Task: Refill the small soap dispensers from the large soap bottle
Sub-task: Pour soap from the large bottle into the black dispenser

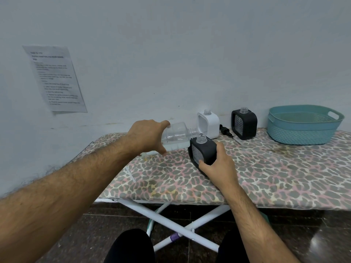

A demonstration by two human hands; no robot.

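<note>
Left hand [150,136]: grips the large clear plastic soap bottle [177,137], tipped sideways, neck at the dispenser's mouth.
Right hand [218,165]: clasps the black square soap dispenser [203,151] on the leopard-print table [266,168].

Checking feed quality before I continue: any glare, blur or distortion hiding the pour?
Head view: wide-angle bending at the edges; wall paper text blurred, unreadable; floor glare bottom right; clear large bottle and near black dispenser sharp, evenly lit, though any soap stream is indiscernible.
</note>
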